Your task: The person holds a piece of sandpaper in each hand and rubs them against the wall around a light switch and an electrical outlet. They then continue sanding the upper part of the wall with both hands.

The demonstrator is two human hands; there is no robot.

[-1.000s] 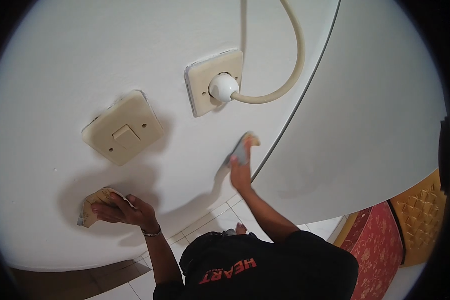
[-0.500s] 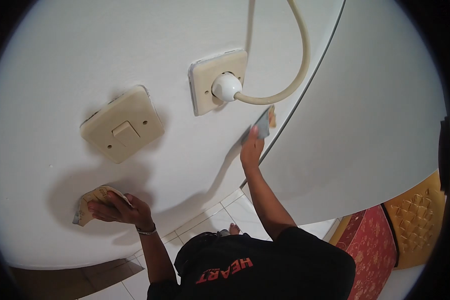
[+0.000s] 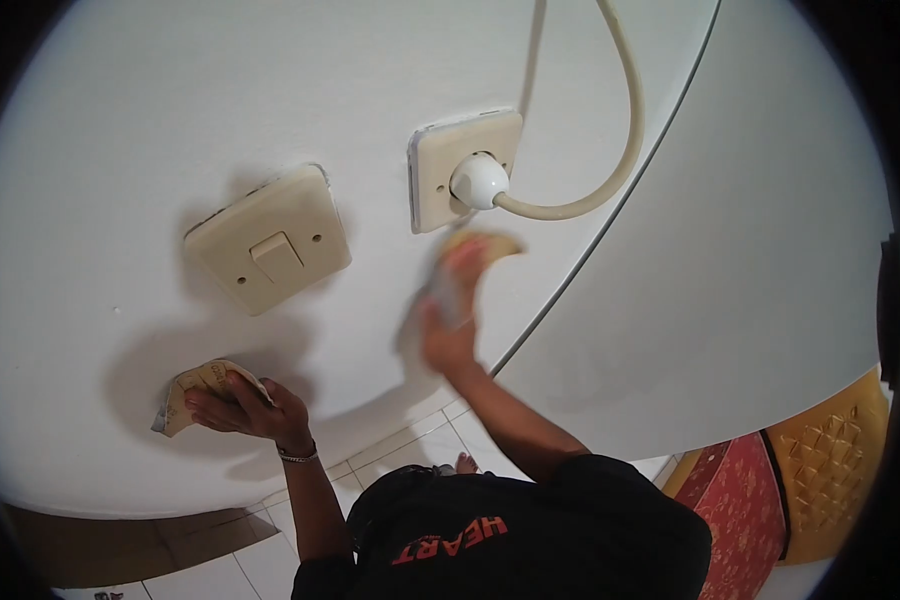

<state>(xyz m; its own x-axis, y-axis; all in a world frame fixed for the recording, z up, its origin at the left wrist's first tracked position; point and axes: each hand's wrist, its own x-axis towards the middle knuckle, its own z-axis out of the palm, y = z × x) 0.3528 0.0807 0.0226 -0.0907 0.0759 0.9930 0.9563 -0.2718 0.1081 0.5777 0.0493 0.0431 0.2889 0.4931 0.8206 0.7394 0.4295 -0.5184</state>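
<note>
My left hand (image 3: pixel 255 410) is closed around a folded sheet of sandpaper (image 3: pixel 205 380), tan with printing on its back and a grey edge showing. It is close to the white wall (image 3: pixel 80 250), below a cream light switch (image 3: pixel 270 245). Smeared by motion, my right hand (image 3: pixel 453 335) grips a second piece of sandpaper (image 3: pixel 480 245), tan on one face and grey on the other. That hand is at the wall just under the cream socket (image 3: pixel 440 150), where a round white plug (image 3: pixel 480 182) sits.
A thick cream cable (image 3: pixel 635 120) loops from the plug up along the wall. To the right stands a large grey-white panel (image 3: pixel 730 250) with a dark edge. Lower right are a red patterned fabric (image 3: pixel 745 510) and gold quilted padding (image 3: pixel 835 470). White floor tiles (image 3: pixel 210 580) lie below.
My right hand has swept left with its sandpaper, from beside the panel's edge to beneath the socket. My left hand keeps its sheet in nearly the same place. The view has shifted slightly.
</note>
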